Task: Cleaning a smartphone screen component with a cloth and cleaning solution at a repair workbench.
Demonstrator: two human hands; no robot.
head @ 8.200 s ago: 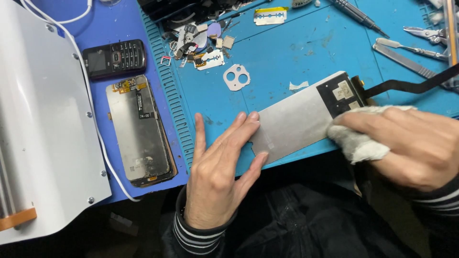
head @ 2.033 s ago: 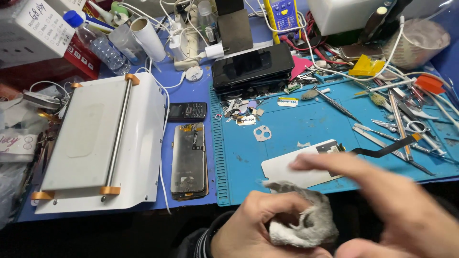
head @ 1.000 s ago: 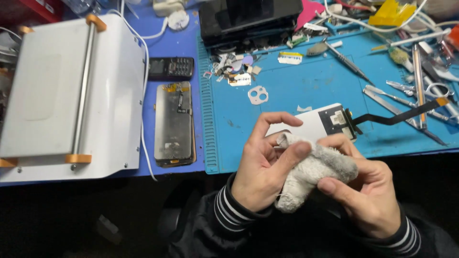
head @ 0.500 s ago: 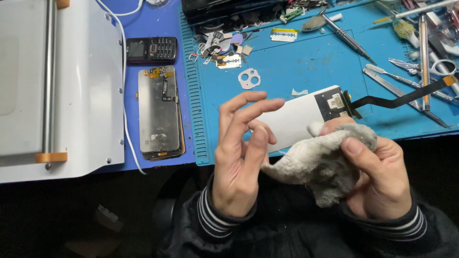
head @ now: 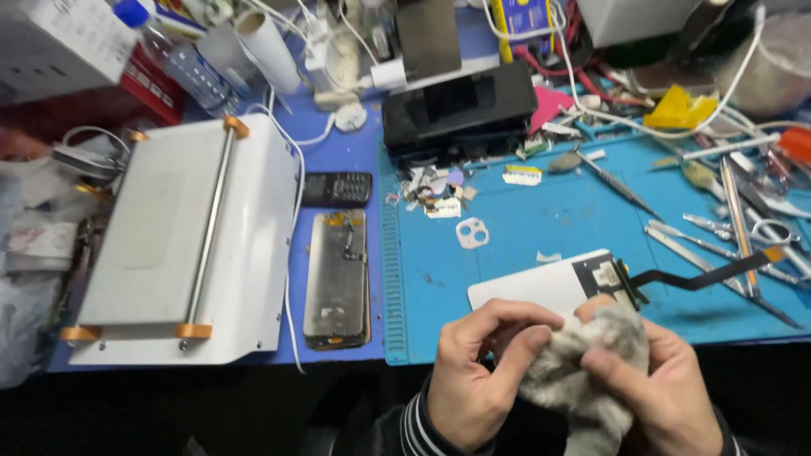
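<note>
Head view — both hands (head: pixel 566 371) now bunch cloth (head: pixel 583 371), off panel (head: pixel 541 287).

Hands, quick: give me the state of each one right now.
Left hand: fingers curled shut on the grey cloth.
Right hand: fingers closed on the same grey cloth, just in front of the white screen panel.

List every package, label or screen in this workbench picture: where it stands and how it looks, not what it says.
White carton: far left corner, boxy.
Small phone: right of the white machine, black, dark screen.
Bare phone frame: before it, grey slab.
White display panel: blue mat, beyond both hands, black ribbon cable.
</note>
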